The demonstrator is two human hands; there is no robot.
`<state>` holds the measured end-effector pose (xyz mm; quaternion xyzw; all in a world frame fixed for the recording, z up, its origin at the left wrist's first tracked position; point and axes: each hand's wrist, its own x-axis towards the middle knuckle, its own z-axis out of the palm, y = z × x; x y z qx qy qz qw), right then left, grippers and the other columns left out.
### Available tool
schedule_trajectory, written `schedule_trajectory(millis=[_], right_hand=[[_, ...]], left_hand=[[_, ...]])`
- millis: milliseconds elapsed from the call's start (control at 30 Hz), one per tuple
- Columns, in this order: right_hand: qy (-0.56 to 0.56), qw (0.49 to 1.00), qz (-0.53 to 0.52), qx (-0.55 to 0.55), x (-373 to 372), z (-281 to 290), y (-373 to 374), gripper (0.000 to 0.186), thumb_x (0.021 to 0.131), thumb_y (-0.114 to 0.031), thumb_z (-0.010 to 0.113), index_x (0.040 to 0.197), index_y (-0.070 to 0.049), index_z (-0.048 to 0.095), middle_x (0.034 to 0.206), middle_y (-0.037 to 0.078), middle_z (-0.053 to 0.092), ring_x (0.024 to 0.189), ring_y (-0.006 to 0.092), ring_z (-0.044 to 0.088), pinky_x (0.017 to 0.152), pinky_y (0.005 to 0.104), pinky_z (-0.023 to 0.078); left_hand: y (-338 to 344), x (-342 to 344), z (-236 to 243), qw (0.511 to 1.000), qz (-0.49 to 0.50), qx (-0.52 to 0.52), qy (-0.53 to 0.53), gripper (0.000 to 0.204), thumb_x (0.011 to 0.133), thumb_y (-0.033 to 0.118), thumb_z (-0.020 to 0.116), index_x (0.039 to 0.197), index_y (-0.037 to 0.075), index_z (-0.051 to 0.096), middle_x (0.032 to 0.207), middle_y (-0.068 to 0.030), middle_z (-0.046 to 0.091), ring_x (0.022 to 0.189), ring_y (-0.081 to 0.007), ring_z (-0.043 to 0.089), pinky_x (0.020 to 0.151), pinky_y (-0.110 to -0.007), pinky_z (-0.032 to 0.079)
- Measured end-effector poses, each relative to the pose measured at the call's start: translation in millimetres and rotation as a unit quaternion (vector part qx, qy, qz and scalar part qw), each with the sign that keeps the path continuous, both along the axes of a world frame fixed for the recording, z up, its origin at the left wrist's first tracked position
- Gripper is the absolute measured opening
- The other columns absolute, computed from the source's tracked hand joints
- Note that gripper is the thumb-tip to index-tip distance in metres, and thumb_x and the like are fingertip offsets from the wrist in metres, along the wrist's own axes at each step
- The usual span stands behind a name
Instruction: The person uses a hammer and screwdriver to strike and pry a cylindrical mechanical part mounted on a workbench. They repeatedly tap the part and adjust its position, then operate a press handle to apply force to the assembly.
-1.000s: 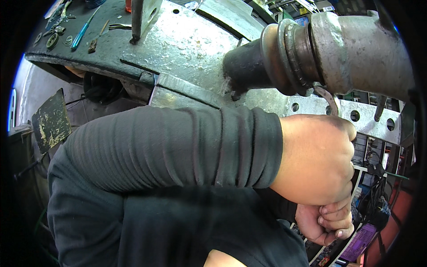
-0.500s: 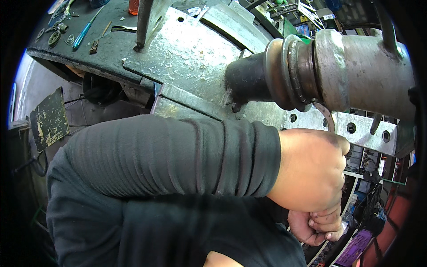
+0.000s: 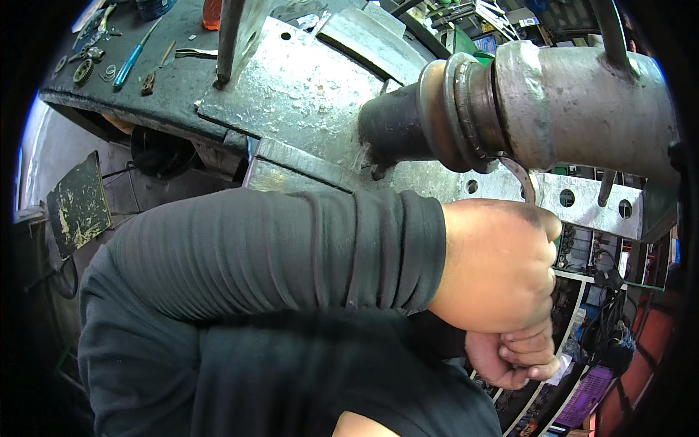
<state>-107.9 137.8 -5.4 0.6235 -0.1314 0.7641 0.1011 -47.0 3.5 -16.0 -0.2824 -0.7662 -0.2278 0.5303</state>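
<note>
My left arm in a dark sleeve reaches across the view. Its fist, my left hand (image 3: 499,266), is closed at the lower end of a curved metal hook spanner (image 3: 521,177). The spanner's curved end lies against the underside of the ringed collar (image 3: 466,113) of a thick metal cylinder (image 3: 590,109). Directly below the left fist, my right hand (image 3: 513,357) has its fingers curled tight. The left fist covers the spanner's lower part, so what the right hand grips is hidden.
A pitted steel plate (image 3: 298,87) carries the cylinder's dark end, with an upright bar (image 3: 229,44) beside it. The dark workbench (image 3: 175,87) at far left holds a blue screwdriver (image 3: 137,57), pliers (image 3: 195,53) and a gear (image 3: 84,71). A drilled plate (image 3: 593,204) and crowded shelves lie at right.
The whole scene has slid slightly left and up in the picture. Both hands keep about the same place against the spanner and the cylinder, and both stay closed.
</note>
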Motion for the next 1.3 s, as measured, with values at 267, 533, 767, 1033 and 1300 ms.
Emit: schedule_trajectory(millis=[267,533,767,1033,1300], right_hand=[[-0.002,1.000,-0.023,-0.006,10,7,2,0.008,0.081,-0.014,0.050,0.077,-0.009,0.045,0.047,-0.006,0.036,0.040,0.0051,0.037,0.040,0.0172,0.034],[0.021,0.997,-0.080,0.004,17,4,0,0.014,0.088,-0.020,0.050,0.082,-0.008,0.045,0.051,-0.002,0.040,0.043,0.0088,0.042,0.042,0.0203,0.040],[0.027,0.987,-0.151,0.037,58,-15,22,0.018,0.087,-0.018,0.056,0.078,-0.006,0.045,0.051,0.001,0.044,0.042,0.0119,0.044,0.046,0.0279,0.051],[0.010,0.963,-0.248,0.108,116,-10,39,0.035,0.093,-0.040,0.060,0.091,-0.007,0.050,0.063,0.005,0.059,0.053,0.0173,0.057,0.068,0.0390,0.054],[0.069,0.923,-0.118,0.360,132,-33,15,0.069,0.075,-0.050,0.079,0.124,-0.011,0.051,0.104,0.024,0.064,0.091,0.0379,0.065,0.079,0.0518,0.049]], left_hand=[[10,-3,0,0.998,-0.012,0.043,0.043,0.017,0.065,0.029,0.063,0.052,0.018,0.059,0.057,0.0015,0.062,0.057,-0.0167,0.061,0.060,-0.033,0.040],[-5,12,3,1.000,-0.024,0.000,-0.005,0.013,0.070,0.028,0.060,0.067,0.016,0.056,0.068,0.0023,0.055,0.067,-0.0146,0.055,0.066,-0.029,0.039],[0,26,-1,0.995,-0.089,-0.046,0.026,0.015,0.067,0.027,0.058,0.074,0.013,0.055,0.072,0.0030,0.048,0.068,-0.0132,0.049,0.061,-0.029,0.037],[-7,82,6,0.991,-0.104,-0.083,0.017,0.023,0.067,0.024,0.064,0.082,0.008,0.061,0.072,0.0032,0.050,0.060,-0.0112,0.048,0.052,-0.028,0.035],[-121,200,-17,0.978,0.071,-0.158,-0.118,0.021,0.061,0.021,0.068,0.079,0.011,0.064,0.075,0.0013,0.056,0.057,-0.0129,0.050,0.055,-0.029,0.037]])
